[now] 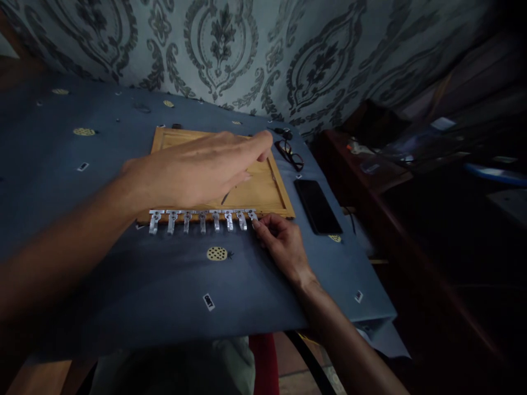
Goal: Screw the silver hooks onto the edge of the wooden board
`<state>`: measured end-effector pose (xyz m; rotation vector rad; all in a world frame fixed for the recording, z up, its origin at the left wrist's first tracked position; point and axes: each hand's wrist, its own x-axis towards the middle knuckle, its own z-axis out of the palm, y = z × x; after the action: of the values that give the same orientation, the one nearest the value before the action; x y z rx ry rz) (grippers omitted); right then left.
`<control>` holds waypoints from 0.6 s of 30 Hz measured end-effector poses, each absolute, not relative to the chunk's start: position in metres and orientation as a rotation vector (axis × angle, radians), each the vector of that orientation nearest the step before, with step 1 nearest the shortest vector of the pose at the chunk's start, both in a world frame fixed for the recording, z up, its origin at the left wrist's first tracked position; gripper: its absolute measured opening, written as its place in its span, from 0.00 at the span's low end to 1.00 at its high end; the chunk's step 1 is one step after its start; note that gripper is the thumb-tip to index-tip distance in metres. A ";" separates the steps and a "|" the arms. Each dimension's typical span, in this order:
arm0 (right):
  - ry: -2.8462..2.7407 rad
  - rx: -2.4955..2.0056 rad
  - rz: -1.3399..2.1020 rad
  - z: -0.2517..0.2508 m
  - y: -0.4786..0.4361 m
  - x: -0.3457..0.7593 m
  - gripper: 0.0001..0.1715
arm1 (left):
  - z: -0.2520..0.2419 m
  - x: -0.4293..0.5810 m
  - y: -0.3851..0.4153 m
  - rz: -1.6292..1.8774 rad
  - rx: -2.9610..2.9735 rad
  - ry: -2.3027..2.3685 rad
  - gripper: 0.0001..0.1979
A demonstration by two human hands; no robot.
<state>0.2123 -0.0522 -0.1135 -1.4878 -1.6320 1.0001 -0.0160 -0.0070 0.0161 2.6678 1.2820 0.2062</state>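
Observation:
A shallow wooden tray (284, 200) with a raised rim lies on the table. Along its near edge hang several silver metal clip-like pieces (202, 221) in a row. My left hand (197, 167) is over the tray, palm down, pointing right. Its thumb and forefinger look apart, and nothing shows between them; the other fingers are mostly hidden. A thin dark mark or thing (225, 198) shows on the tray below it. At the tray's near right corner, my right hand (284, 244) is closed, thumb and forefinger pinching the rightmost metal piece (252, 215).
A black phone (318, 207) lies right of the tray, with eyeglasses (289, 155) behind it. The blue patterned tablecloth (164, 285) covers the table, which ends at the right and front. A patterned curtain (222, 49) hangs behind. Dark reddish furniture (382, 219) stands to the right.

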 end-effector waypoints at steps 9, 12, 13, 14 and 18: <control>-1.633 -1.498 0.990 -0.115 -0.053 0.214 0.22 | 0.019 -0.021 -0.003 0.244 2.570 1.271 0.13; -1.625 -1.500 0.995 -0.115 -0.052 0.214 0.23 | 0.015 -0.023 0.000 0.272 2.591 1.208 0.15; -1.617 -1.501 1.004 -0.115 -0.052 0.214 0.23 | 0.014 -0.024 0.001 0.279 2.589 1.198 0.15; -1.607 -1.501 1.016 -0.115 -0.052 0.213 0.23 | 0.013 -0.024 0.002 0.281 2.579 1.198 0.15; -1.581 -1.507 1.044 -0.113 -0.053 0.212 0.23 | 0.008 -0.026 0.005 0.312 2.557 1.191 0.17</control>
<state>0.2125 -0.0529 -0.1132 -1.5067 -1.5807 1.0442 -0.0258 0.0046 0.0076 2.5573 1.1914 0.3120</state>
